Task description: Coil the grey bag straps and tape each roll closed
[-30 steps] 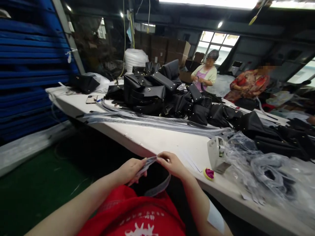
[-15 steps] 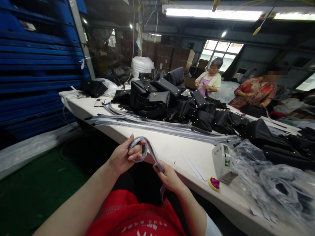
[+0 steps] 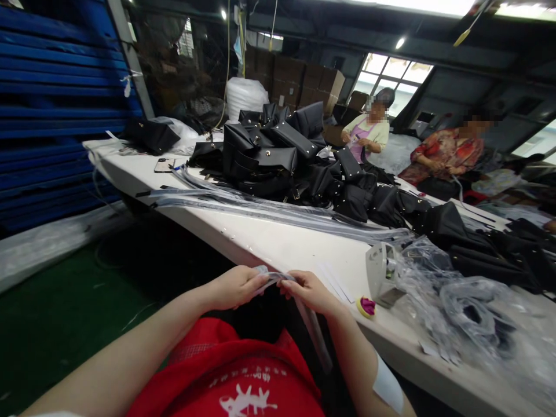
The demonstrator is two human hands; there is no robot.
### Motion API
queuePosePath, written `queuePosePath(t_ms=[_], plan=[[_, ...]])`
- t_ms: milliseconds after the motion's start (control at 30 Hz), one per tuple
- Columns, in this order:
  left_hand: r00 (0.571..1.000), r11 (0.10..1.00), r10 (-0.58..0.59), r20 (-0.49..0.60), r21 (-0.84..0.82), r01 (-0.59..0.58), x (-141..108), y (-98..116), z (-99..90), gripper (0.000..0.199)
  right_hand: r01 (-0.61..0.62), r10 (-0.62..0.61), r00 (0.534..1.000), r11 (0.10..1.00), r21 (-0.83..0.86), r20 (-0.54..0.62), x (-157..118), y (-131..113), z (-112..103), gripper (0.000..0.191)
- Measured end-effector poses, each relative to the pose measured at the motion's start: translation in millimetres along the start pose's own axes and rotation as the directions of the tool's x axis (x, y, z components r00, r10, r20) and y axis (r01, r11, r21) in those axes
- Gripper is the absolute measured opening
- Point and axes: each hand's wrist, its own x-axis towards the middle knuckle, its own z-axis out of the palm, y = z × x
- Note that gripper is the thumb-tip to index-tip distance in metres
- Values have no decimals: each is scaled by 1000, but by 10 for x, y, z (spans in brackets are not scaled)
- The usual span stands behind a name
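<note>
A long, plastic-wrapped strap (image 3: 313, 333) is stretched between my two hands in front of the table edge. My left hand (image 3: 238, 287) is closed, pinching it between thumb and fingers. My right hand (image 3: 309, 291) also grips the strap a short way to the right, and its loose length hangs below over my lap. Beyond my hands, several similar wrapped straps (image 3: 260, 213) lie lengthwise on the white table (image 3: 271, 246). Part of the held strap is hidden inside my fingers.
A heap of black bags (image 3: 260, 168) covers the table's far side. To the right are a white dispenser-like device (image 3: 376, 271), a small yellow-rimmed item with magenta filling (image 3: 366, 307) and coiled wrapped straps (image 3: 469, 310). A phone (image 3: 164, 165) lies left. Two people work across.
The loop of strap around my left hand is no longer visible. My left hand has turned over and lowered, and both hands are now nearly level, close together. The view has shifted slightly.
</note>
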Motion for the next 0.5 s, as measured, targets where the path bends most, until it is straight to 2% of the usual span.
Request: queuePosePath(t_ms=[67,100,233,333,400,433,500], plan=[[963,959,-150,225,-205,197,-39,21,-59,60,-32,34,999,995,-96,24,22,100,-6,50],[941,913,-177,288,-309,266,-54,16,-87,62,-39,44,998,993,-107,46,24,129,0,52],[925,659,-155,345,-662,358,-72,-47,-200,64,-7,7,992,1000,-6,127,23,143,39,53],[948,459,-83,309,-832,311,-67,-40,-327,64,34,-35,999,999,-29,-32,65,169,107,41],[972,339,-40,230,-912,230,-51,23,-421,60,26,-29,989,999,-27,-145,108,220,206,37],[985,291,-28,169,-941,170,-32,67,-459,57,2,0,988,1000,12,-155,125,243,275,36],[1000,242,-16,-11,-970,-7,40,155,-490,45,-90,94,995,986,138,-29,138,257,436,39]])
